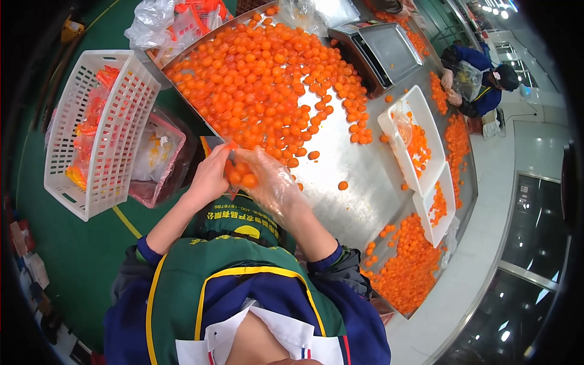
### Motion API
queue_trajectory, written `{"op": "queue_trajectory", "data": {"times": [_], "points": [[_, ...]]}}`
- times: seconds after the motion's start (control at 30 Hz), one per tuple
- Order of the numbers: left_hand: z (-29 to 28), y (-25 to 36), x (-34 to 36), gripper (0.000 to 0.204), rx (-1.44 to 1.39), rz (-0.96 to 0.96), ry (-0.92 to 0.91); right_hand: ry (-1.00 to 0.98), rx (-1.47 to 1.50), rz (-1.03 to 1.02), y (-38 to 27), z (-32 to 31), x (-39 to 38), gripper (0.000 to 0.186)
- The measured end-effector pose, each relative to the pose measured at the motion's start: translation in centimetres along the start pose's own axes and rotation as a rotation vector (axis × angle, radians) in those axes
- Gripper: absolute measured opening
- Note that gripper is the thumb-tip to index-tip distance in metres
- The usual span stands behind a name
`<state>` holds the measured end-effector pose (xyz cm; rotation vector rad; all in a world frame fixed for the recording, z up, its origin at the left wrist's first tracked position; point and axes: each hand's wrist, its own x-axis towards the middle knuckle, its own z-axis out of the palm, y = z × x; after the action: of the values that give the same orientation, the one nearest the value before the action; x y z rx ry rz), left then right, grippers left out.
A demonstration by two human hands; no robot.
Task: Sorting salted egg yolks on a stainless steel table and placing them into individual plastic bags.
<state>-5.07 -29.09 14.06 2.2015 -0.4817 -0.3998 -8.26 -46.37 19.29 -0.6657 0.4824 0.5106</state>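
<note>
Bare steel [340, 216] opens a lane right of my right hand [267, 179], dotted with a few loose balls [343, 185]. The heap [255, 73] ahead blocks any low pass; the scale [389, 52] stands at its right edge. 2 trays [396, 152], end to end, wall off the lane's right side, and a 2nd heap [404, 267] closes its near right corner. The bin [176, 153] sits near my left hand [212, 175], the crate [118, 134] just beyond.

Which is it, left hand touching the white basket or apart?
Apart: the head view shows a wide gap between the left hand and the white basket.
</note>
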Motion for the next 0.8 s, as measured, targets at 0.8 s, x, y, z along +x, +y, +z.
{"op": "queue_trajectory", "data": {"times": [0.8], "points": [[-4.1,0.0,-0.4,0.062,0.02,-0.118,0.158,0.571,-1.786,-0.82,-7.7,-12.2,9.3,0.023]]}}
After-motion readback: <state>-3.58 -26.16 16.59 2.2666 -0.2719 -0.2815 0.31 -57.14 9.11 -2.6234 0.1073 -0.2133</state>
